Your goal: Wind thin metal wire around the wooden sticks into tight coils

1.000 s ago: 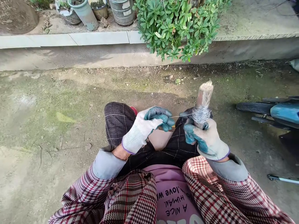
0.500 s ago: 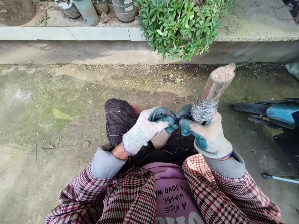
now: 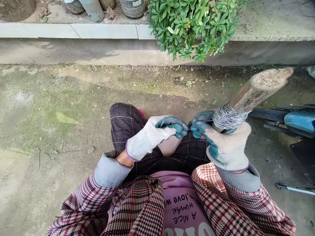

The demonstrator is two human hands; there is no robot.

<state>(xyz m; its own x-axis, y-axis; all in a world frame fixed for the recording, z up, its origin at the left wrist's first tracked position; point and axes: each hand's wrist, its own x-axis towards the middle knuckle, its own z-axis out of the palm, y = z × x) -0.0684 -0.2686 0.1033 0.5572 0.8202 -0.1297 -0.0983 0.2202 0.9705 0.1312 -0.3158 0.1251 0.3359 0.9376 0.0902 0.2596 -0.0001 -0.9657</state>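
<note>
My right hand [image 3: 226, 141], in a white glove with a teal coated palm, is wrapped round a thick wooden stick [image 3: 256, 88]. Thin grey wire [image 3: 228, 116] is wound in many turns about the stick, just above the hand. The stick leans to the right, its rough broken end up. From the winding, a strand of wire runs left past the right fingertips to my left hand [image 3: 162, 131]. Gloved the same way, that hand is closed, with thumb and fingers pinched on the strand. The stick's lower end is hidden.
A low ledge [image 3: 103, 31] with pale edging runs across the back, with pots [image 3: 133, 8] on it and a leafy bush [image 3: 192, 29] hanging over. At the right is a blue and black wheeled thing [image 3: 299, 121], partly out of view. Bare ground [image 3: 61, 114] lies around my knees.
The stick has tipped and moved to the right, turning in my right hand. Both hands have shifted only slightly, and the strand still spans between them.
</note>
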